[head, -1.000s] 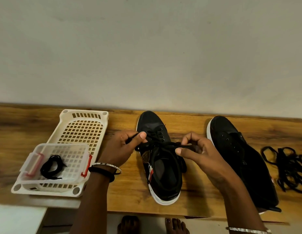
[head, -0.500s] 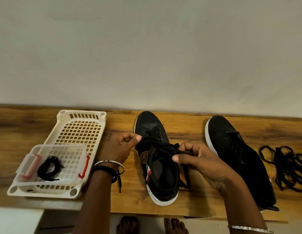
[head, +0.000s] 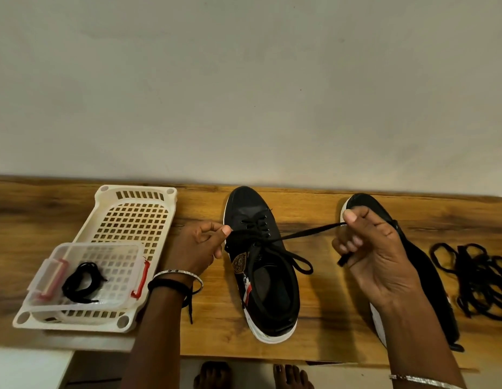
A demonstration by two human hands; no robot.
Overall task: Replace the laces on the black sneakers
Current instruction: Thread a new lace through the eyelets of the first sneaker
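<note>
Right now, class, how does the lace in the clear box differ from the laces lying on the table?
The box lace is a small coil; the table laces are a bigger, loose tangle. The box lace lies inside the clear box, set in the basket; the table laces lie bare on the table. Both are black.

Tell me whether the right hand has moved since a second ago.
Yes. The right hand has swung right, off the laced sneaker and over the toe of the other sneaker, pulling the lace out.
</note>
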